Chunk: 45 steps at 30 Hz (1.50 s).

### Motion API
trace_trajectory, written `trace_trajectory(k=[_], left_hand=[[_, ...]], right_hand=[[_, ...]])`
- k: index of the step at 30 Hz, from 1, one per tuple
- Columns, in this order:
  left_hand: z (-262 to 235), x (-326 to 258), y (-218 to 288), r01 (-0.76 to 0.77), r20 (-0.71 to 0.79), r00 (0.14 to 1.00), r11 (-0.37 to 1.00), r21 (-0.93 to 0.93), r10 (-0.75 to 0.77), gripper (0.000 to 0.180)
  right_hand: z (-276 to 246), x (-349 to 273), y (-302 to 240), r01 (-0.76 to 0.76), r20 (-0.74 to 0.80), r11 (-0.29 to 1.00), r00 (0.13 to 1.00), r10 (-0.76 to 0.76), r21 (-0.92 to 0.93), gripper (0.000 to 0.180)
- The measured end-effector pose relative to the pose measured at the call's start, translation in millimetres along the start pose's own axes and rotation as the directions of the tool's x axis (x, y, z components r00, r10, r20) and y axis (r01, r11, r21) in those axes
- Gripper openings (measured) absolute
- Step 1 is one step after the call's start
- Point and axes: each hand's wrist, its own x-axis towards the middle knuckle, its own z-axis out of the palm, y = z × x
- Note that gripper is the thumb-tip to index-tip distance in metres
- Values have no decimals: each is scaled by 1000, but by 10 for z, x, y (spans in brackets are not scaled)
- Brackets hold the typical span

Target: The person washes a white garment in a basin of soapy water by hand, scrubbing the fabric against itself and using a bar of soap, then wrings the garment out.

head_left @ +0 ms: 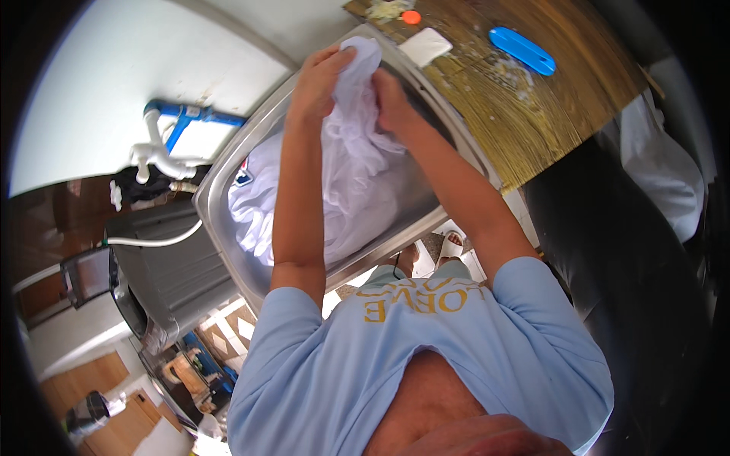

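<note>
A large white garment (353, 163) of thin cloth lies bunched in the metal sink basin (417, 199), with a small dark and red patch showing at its left side. At the far end of the basin, my left hand (313, 82) is closed on a raised fold of it, thumb on top. Just to the right, my right hand (391, 102) curls against the same gathered cloth; its fingertips are partly hidden behind the fabric. Between the two hands the cloth stands up in a narrow bunch, and the rest spreads down toward me.
On the wooden counter (487, 114) at the right lie a blue brush (522, 51), a white block (426, 47) and an orange cap (411, 17), with suds around. Left of the basin are a white tap (156, 156) on blue pipe and a grey bin-like container (171, 266).
</note>
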Motion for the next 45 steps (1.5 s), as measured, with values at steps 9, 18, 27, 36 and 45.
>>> trace_trajectory(k=[9, 18, 27, 36, 45], left_hand=[[-853, -539, -213, 69, -3, 997, 902, -426, -77, 21], [-1102, -325, -566, -48, -113, 994, 948, -315, 13, 17], [13, 8, -1041, -319, 184, 808, 152, 936, 559, 9], [-80, 72, -1387, -413, 47, 713, 364, 835, 700, 10], [-514, 91, -1201, -174, -182, 774, 481, 859, 606, 12]], right_hand=[[258, -140, -353, 90, 234, 724, 967, 101, -684, 25], [368, 89, 210, -23, 39, 992, 999, 19, 124, 21], [-572, 462, 716, -24, 343, 993, 939, -18, 116, 41], [-474, 349, 712, -252, 435, 900, 897, 79, 355, 38], [-296, 198, 823, -333, 326, 880, 919, 222, 339, 40]])
